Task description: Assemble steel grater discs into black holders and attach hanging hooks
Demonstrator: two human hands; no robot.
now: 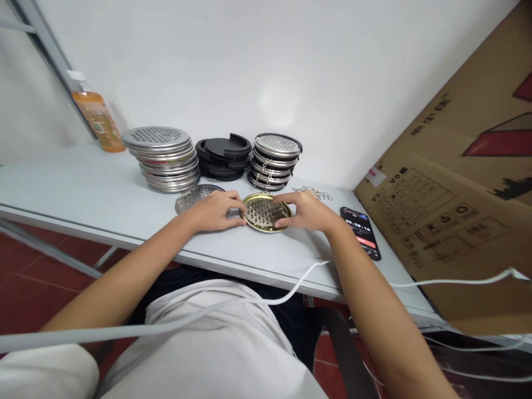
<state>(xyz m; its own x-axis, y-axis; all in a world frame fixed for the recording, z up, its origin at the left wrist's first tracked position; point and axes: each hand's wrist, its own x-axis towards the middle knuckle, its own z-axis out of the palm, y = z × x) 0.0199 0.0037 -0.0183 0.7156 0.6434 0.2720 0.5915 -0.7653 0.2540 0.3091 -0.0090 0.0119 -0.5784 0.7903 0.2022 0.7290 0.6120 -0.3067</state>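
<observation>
Bare table (83, 188) leftward — disc stacks (166, 158) behind, phone (361, 231) and cardboard (457, 205) rightward.

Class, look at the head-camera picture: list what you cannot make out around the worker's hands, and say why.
- Left hand covers part of the flat perforated disc.
- Both hands hide the edges of the gold-rimmed disc; right hand fingertips conceal any grip.
- Phone text: too small.
- Bottle label: blurred.
- Cardboard box: cut by the right edge.

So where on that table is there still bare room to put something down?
The widest bare patch of the table lies left of the left hand, in front of the juice bottle. A narrower strip runs along the near edge. It is crowded by the wall stacks, around the gold-rimmed disc and by the phone.
</observation>
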